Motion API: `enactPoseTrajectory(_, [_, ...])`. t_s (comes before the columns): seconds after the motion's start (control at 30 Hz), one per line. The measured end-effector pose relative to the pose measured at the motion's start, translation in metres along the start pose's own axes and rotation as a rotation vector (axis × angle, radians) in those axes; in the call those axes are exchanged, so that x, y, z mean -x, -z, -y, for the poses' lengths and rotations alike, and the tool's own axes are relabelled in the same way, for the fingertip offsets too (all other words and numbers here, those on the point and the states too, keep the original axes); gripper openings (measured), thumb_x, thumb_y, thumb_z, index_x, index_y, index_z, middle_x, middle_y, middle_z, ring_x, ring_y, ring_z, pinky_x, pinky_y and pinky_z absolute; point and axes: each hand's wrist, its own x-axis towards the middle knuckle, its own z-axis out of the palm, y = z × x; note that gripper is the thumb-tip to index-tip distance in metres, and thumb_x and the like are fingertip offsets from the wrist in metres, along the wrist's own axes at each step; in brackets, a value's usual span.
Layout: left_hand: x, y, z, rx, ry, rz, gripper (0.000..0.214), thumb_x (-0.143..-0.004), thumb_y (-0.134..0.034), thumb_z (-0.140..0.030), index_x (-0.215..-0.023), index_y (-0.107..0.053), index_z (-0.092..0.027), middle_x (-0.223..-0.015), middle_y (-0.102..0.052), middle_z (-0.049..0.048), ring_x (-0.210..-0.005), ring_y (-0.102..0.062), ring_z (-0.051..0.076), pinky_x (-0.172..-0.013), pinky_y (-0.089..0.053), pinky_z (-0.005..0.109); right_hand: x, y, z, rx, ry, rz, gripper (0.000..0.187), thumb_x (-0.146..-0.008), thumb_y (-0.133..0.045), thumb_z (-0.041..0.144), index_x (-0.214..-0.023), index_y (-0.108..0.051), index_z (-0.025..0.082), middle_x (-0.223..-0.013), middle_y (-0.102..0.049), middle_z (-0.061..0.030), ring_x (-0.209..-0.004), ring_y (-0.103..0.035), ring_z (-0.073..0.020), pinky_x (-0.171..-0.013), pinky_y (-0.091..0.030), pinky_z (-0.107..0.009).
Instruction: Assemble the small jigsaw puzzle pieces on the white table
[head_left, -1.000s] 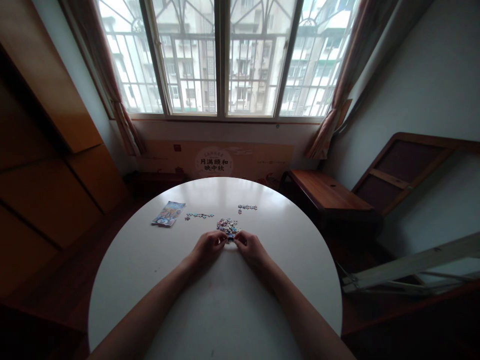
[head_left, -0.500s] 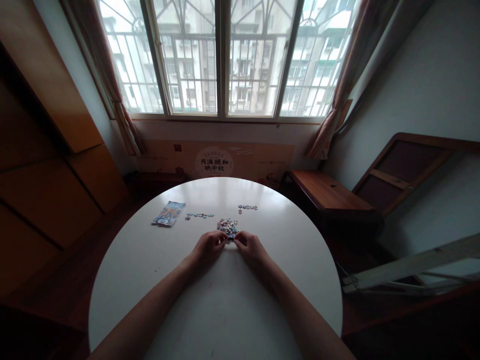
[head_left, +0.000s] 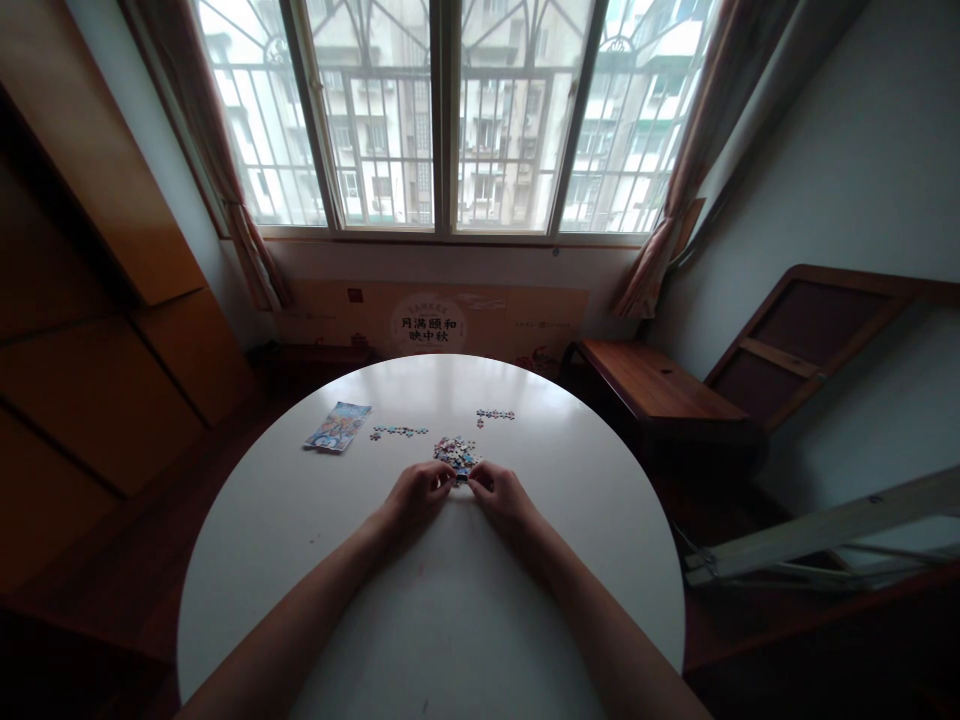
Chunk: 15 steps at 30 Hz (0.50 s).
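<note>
My left hand [head_left: 421,488] and my right hand [head_left: 496,488] meet at the near edge of a heap of jigsaw puzzle pieces [head_left: 456,449]. Both are closed in a pinch on small dark-blue puzzle pieces [head_left: 462,478] between them; whether these are joined I cannot tell. Beyond the heap to the left lies a joined strip of puzzle pieces [head_left: 405,432]. A second joined strip [head_left: 498,414], bent at its left end, lies beyond it to the right. A colourful picture sheet [head_left: 339,427] rests farther left.
Everything lies on a round white table [head_left: 442,620]. Past its far edge stand a printed carton [head_left: 487,310] and the window wall. A wooden bench [head_left: 660,380] is at the right, with a framed panel [head_left: 806,335] behind it. Wooden cabinets [head_left: 67,430] line the left.
</note>
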Motion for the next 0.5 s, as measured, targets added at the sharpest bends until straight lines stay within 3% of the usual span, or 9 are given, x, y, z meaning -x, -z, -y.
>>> enactPoseTrajectory(0.5, [0.0001, -0.0015, 0.0024, -0.003, 0.015, 0.008, 0.016, -0.082, -0.054, -0.023, -0.086, -0.069, -0.016, -0.07, -0.064, 0.0014, -0.059, -0.054, 0.01, -0.059, -0.042, 0.019, 0.0, 0.0, 0.001, -0.005, -0.01, 0.011, 0.015, -0.078, -0.053, 0.024, -0.079, -0.064, 0.014, -0.068, -0.063, -0.0022, -0.062, -0.054, -0.0131, -0.061, -0.04, -0.023])
